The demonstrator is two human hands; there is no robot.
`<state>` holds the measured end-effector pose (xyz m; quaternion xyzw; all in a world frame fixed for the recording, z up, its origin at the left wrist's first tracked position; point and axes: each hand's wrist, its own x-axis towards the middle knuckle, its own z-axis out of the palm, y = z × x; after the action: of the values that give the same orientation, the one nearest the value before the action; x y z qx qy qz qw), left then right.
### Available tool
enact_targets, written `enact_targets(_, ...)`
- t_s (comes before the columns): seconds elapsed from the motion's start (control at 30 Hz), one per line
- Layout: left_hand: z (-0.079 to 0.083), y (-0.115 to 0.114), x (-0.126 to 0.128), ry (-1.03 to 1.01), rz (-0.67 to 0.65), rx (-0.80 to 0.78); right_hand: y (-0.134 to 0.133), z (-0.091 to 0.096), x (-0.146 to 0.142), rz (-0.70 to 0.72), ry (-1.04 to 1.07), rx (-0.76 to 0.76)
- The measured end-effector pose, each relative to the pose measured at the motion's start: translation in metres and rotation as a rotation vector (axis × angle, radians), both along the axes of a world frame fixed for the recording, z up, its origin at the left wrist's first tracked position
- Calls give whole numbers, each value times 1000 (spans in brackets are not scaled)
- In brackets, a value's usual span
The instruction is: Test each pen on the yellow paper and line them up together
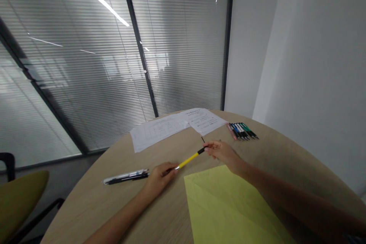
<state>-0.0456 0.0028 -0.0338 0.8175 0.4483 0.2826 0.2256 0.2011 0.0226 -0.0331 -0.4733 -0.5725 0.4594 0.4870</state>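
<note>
A yellow pen with a black section at one end slants between my two hands above the table. My left hand is closed on its lower, silvery end. At the upper, black end the fingers of my right hand pinch it. A short thin dark stick shows just beyond my right fingertips; whether they touch it I cannot tell. Left of my left hand, a white pen and a black pen lie side by side. Below my right hand lies a creased yellow sheet.
Several pens lie in a row at the right on the round wooden table. White printed papers cover part of the far edge. A chair stands at the left, and blinds hang behind glass.
</note>
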Motion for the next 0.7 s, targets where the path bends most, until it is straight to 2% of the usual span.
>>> enact_targets(0.13,0,-2,1,8,-34,19,-7,-3,-4,68,-78,7)
enact_targets(0.3,-1,-6,3,34,-91,46,-18,-10,-15,165,-170,90)
enact_targets(0.4,-2,-6,4,14,-78,38,-16,-8,-14,171,-217,125)
enact_targets(0.47,-2,-4,4,-18,-27,20,-9,-4,-7,118,-286,150)
enact_targets(0.53,-2,-2,4,-49,31,-3,-2,2,4,-4,-457,206)
enact_targets(0.6,-1,-1,3,-73,82,-28,6,4,14,-113,-735,273)
enact_targets(0.7,-1,1,4,-102,128,-65,12,2,19,-151,-1097,275)
